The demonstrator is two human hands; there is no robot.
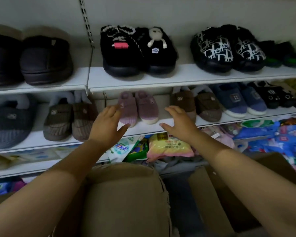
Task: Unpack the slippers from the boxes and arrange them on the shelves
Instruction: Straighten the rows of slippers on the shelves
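1. I see a mauve ribbed pair of slippers [138, 107] with cream soles on the white lower shelf [161, 124].
2. Above, a black pair [137, 50] carries a pink tag and a white doll.
3. A black-and-white lettered pair [229, 48] sits on the white upper shelf [178, 74].
4. Brown bear-badged slippers [196, 105]; blue pair [237, 100] beside them.
5. Tan cardboard box [126, 202].

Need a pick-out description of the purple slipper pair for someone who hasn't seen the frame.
Start at the white wall shelving and take the middle shelf, below the row of black slippers. The purple slipper pair sits near its centre, toes outward, between the open left hand and right hand. It is the only purple pair; both neighbouring pairs are brown with bear badges.
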